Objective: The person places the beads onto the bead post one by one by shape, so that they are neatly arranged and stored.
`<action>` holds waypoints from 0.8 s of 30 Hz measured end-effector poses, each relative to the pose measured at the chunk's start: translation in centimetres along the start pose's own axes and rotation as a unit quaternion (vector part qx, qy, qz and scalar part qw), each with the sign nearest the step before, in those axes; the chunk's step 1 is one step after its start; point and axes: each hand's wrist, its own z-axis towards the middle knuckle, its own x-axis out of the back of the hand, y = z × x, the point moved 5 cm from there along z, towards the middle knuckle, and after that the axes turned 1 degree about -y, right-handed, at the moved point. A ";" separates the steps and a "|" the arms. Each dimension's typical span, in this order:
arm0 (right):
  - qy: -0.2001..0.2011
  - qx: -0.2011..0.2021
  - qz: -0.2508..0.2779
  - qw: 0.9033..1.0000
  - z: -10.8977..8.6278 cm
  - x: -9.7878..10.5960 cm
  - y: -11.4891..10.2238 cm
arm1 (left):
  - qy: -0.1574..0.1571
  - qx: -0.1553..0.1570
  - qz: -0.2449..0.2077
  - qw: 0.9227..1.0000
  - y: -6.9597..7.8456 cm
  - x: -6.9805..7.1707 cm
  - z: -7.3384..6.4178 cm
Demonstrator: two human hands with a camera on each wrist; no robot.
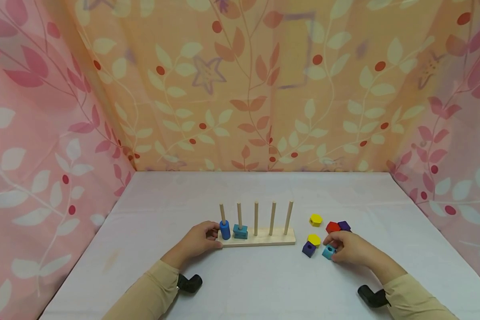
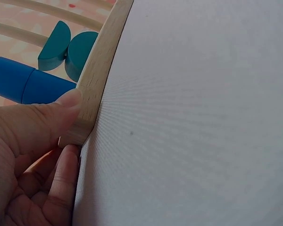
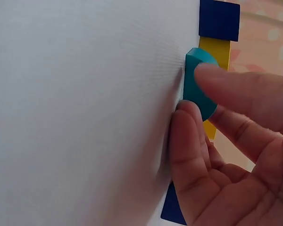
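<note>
A wooden peg stand [image 1: 264, 241] with several upright pegs lies lengthwise on the table. My left hand [image 1: 197, 241] grips its left end, thumb [image 2: 68, 101] on the front edge of the base and the other fingers around the end. Blue cylinders [image 2: 42, 87] are stacked on the leftmost peg. Teal half-round blocks [image 1: 240, 231] sit on the peg beside it. To the right of the stand, my right hand [image 1: 354, 250] pinches a teal half-round block [image 3: 198, 89] between thumb and fingers, low at the tabletop. Fingertips hide part of that block.
Loose blocks lie around the right hand: a yellow hexagon [image 1: 315, 220] at the back, another yellow block [image 1: 314, 240], a purple block [image 1: 309, 249], a red block [image 1: 333, 227] and another purple one [image 1: 345, 226]. Patterned cloth walls [image 1: 240, 111] enclose the white table [image 1: 248, 284].
</note>
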 end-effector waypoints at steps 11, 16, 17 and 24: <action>0.005 0.014 -0.019 1.000 -0.7 0.8 -0.8 | 0.000 0.002 -0.004 1.000 -0.4 0.0 0.1; 0.004 0.028 0.017 0.999 -0.9 2.5 -1.9 | 0.001 0.004 -0.008 1.000 -0.2 0.0 0.0; 0.006 0.034 0.023 0.999 -1.0 2.8 -2.2 | 0.001 0.003 -0.008 1.000 -0.2 0.0 0.0; 0.034 0.066 0.035 0.997 -1.4 5.1 -5.8 | 0.001 0.002 -0.009 1.000 -0.1 0.1 -0.1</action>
